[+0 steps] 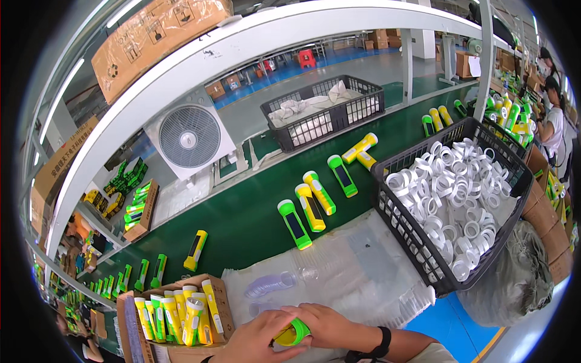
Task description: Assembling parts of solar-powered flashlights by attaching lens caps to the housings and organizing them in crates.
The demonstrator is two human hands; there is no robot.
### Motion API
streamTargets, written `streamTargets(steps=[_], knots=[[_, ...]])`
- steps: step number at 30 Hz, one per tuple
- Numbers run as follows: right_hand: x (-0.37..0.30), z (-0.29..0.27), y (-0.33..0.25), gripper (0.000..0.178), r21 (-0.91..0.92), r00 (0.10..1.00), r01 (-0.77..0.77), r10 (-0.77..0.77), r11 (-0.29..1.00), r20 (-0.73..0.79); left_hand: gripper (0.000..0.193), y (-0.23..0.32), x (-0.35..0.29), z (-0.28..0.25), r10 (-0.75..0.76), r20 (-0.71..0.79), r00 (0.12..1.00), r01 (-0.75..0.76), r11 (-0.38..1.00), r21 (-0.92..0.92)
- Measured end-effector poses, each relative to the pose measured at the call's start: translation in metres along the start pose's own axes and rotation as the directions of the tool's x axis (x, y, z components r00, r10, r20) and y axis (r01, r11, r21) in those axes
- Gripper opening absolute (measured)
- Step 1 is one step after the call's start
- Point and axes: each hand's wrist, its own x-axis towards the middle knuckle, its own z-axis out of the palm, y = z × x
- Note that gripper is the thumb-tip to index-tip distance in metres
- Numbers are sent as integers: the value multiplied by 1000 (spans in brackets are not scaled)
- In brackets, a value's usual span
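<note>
Close to my body, my left hand [257, 336] and my right hand [331, 328] are both closed around a green and yellow flashlight [301, 330]. Its round green end faces up between the fingers; the rest is hidden by my hands. A leaning stack of clear plastic lenses [269, 284] lies just beyond them on a plastic-covered work surface [351, 272]. To the left of my left hand, a cardboard box [219, 289] holds several upright yellow and green flashlights [192, 320]. A black crate [417, 257] full of white plastic rings [460, 193] stands to the right.
Several flashlights [294, 224] lie along the green conveyor belt [242, 224]. Beyond it are a black basket [336, 124] with white bags and a large fan [189, 139]. A grey plastic bag [514, 278] bulges beside the ring crate. Another person [552, 121] sits at the far right.
</note>
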Motion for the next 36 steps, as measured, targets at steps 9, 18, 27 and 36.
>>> streamTargets(steps=[9, 18, 27, 36], knots=[[-30, 40, 27, 57, 192, 980, -148, 118, 970, 159, 36, -19, 1, 61, 214, -107, 971, -157, 907, 391], [-53, 29, 43, 37, 147, 935, -11, -42, 989, 351, 36, -46, 15, 79, 521, -328, 788, -582, 804, -122], [39, -62, 51, 42, 119, 760, -555, 444, 823, 474, 45, 7, 0, 70, 273, -44, 961, -252, 932, 260], [58, 35, 72, 39, -387, 636, -113, 366, 915, 679, 26, -29, 28, 102, 550, -30, 834, -551, 835, -4]])
